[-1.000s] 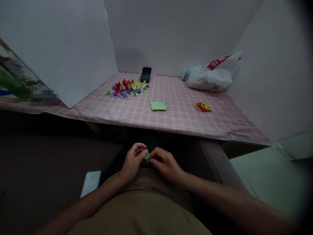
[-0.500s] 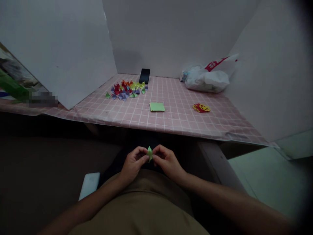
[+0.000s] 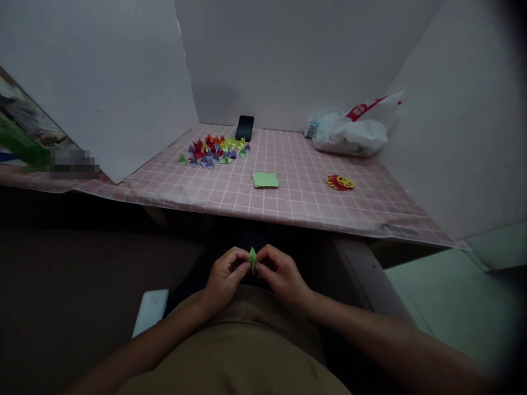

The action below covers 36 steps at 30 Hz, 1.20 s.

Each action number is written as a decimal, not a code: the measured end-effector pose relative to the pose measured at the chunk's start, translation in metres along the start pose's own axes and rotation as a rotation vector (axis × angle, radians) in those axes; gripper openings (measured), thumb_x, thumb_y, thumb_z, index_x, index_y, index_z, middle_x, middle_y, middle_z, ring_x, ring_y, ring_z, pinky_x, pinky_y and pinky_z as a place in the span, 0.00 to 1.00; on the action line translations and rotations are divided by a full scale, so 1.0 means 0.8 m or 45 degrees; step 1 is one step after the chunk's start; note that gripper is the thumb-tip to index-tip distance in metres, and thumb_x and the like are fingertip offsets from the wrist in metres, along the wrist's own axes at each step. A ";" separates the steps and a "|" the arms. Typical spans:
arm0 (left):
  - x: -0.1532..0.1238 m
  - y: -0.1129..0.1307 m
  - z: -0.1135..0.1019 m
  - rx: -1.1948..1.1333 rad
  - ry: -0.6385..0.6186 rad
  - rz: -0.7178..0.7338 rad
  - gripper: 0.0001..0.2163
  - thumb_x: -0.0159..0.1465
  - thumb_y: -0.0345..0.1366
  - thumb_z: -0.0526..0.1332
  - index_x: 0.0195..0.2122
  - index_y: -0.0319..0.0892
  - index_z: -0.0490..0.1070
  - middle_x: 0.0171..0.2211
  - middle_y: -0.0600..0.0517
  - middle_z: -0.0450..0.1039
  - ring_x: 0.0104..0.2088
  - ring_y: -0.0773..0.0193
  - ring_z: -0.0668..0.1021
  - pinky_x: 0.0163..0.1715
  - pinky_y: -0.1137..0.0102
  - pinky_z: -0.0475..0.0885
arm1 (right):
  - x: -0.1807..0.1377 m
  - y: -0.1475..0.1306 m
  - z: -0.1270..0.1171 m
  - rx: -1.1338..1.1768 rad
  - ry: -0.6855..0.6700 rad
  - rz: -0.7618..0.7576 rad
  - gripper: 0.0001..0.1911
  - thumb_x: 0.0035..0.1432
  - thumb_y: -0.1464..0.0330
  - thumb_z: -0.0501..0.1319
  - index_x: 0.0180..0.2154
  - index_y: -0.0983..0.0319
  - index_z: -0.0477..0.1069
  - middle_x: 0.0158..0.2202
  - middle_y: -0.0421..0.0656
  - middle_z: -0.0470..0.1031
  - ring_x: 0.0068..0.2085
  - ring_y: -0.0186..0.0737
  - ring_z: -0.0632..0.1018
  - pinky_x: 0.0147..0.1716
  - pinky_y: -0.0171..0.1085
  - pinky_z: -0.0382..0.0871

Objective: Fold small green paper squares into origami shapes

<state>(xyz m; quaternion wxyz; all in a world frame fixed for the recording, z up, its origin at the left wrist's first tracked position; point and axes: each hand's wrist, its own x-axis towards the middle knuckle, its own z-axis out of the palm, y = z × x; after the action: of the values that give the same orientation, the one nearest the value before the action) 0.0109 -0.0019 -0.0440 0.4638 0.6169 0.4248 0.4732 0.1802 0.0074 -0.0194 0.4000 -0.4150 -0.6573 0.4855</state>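
Observation:
A small piece of folded green paper (image 3: 252, 257) is pinched between my two hands, below the table's front edge and over my lap. My left hand (image 3: 225, 275) grips its left side with thumb and forefinger. On the other side, my right hand (image 3: 283, 272) pinches it the same way. The paper stands upright with a pointed top; its lower part is partly covered by my fingers. On the table ahead lies a stack of green paper squares (image 3: 265, 180). Farther left sits a cluster of small folded paper cranes (image 3: 212, 151) in red, orange, yellow, purple and green.
The pink checked tabletop (image 3: 296, 197) has white panels around it. A black phone (image 3: 245, 128) leans at the back. Right of it lie a white plastic bag (image 3: 349, 134) and red and yellow ring-like pieces (image 3: 340, 182). A white flat device (image 3: 151, 311) rests beside my left forearm.
The folded green paper looks slightly narrower between my fingers. Both hands stay in nearly the same place, and the table items are unmoved.

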 end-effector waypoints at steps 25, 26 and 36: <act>-0.005 -0.004 0.005 -0.050 0.154 -0.018 0.08 0.60 0.32 0.63 0.41 0.42 0.70 0.32 0.52 0.75 0.32 0.65 0.77 0.33 0.71 0.72 | -0.006 0.006 0.003 -0.078 0.022 -0.058 0.03 0.59 0.72 0.59 0.32 0.61 0.67 0.28 0.39 0.69 0.30 0.34 0.71 0.30 0.35 0.66; -0.005 -0.004 0.006 -0.112 0.160 -0.035 0.11 0.59 0.32 0.64 0.43 0.42 0.69 0.33 0.53 0.75 0.33 0.65 0.77 0.33 0.71 0.72 | -0.006 0.006 0.003 -0.038 0.021 -0.042 0.02 0.59 0.71 0.59 0.33 0.60 0.66 0.28 0.38 0.68 0.29 0.34 0.71 0.30 0.34 0.66; -0.005 -0.003 0.007 -0.062 0.125 -0.005 0.14 0.60 0.31 0.62 0.47 0.43 0.65 0.33 0.53 0.74 0.33 0.65 0.77 0.34 0.70 0.73 | -0.002 0.001 0.005 0.268 0.005 0.130 0.08 0.57 0.65 0.62 0.38 0.59 0.65 0.31 0.39 0.68 0.29 0.33 0.71 0.29 0.34 0.69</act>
<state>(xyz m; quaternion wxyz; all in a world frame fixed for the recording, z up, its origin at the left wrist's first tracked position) 0.0152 -0.0059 -0.0477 0.4583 0.5805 0.4366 0.5121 0.1769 0.0047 -0.0213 0.4174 -0.4046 -0.5800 0.5707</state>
